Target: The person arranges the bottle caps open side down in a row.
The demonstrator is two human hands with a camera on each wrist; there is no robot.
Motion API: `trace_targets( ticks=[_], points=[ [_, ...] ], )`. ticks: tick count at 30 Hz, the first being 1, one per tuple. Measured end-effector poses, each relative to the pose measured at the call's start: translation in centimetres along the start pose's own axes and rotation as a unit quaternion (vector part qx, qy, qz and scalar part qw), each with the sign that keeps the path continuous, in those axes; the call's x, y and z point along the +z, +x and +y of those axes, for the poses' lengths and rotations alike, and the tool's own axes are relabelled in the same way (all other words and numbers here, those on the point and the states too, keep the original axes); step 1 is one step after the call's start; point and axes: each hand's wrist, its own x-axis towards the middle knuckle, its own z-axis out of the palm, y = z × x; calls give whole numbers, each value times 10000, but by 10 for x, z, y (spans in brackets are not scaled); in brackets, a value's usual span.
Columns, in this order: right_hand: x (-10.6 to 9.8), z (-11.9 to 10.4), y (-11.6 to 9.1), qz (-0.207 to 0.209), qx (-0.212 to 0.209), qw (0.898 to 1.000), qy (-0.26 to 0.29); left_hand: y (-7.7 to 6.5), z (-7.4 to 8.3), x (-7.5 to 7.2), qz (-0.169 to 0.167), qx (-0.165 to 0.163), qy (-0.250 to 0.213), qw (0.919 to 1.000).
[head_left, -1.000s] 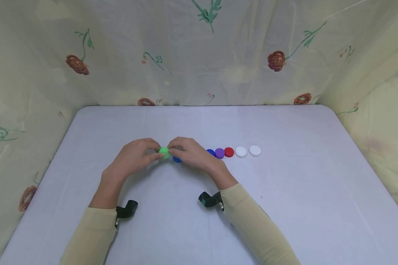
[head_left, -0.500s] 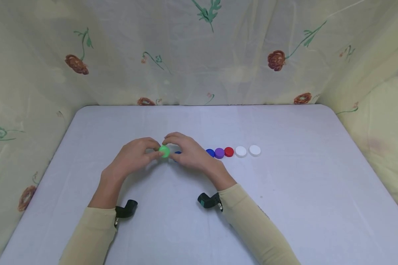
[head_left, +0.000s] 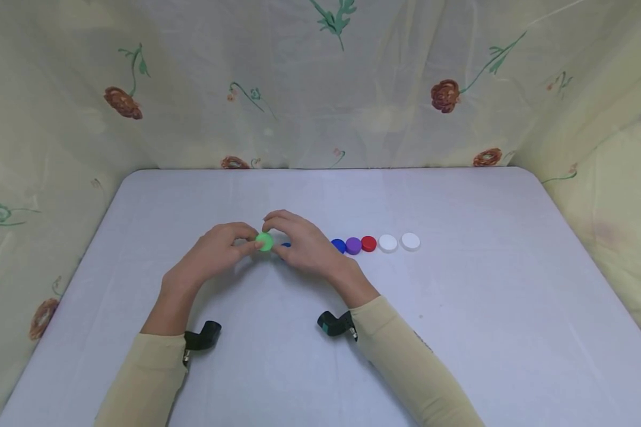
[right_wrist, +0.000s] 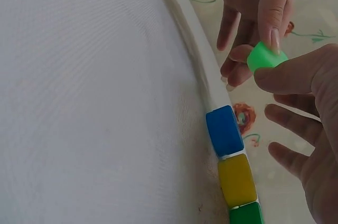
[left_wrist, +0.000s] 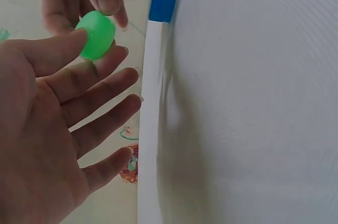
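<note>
My left hand (head_left: 213, 252) pinches a light green bottle cap (head_left: 265, 241) between thumb and index finger, just past the left end of a row of caps. In the left wrist view the other fingers of that hand are spread, and the cap (left_wrist: 98, 35) looks tilted. My right hand (head_left: 307, 244) is on the cap's other side, with thumb and index finger parted around it; whether they touch it is hard to tell. Below the right thumb a blue cap (head_left: 285, 245) is partly hidden. The right wrist view shows this blue cap (right_wrist: 225, 130) beside a yellow cap (right_wrist: 237, 180) and a dark green cap (right_wrist: 246, 214).
To the right, the row continues with another blue cap (head_left: 339, 245), a purple cap (head_left: 354, 245), a red cap (head_left: 368, 244) and two white caps (head_left: 388, 243). All lie on a white-covered table (head_left: 459, 332). A flowered curtain (head_left: 310, 118) hangs behind the far edge.
My right thumb and index finger have moved apart, and the hand has shifted slightly away from me. The light green cap is slightly higher in view, still in the left hand's pinch.
</note>
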Motion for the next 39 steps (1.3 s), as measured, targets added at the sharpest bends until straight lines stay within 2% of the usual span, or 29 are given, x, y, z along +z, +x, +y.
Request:
trace_targets(
  ticks=[7,14,22,29,39],
  points=[
    [-1,-1,-1,46,-33,10000,-65,1,1,1,-221,-150,-82,9996],
    [-1,0,-2,20,50,10000,-26,3,3,2,0,337,443,9984],
    [-1,4,0,-130,324,9990,285,3,4,3,52,409,511,9978],
    [0,8,0,-163,656,9956,655,3,5,5,269,538,969,9935],
    [-3,9,-2,-453,763,9939,657,2,5,4,501,627,1253,9889]
  ],
)
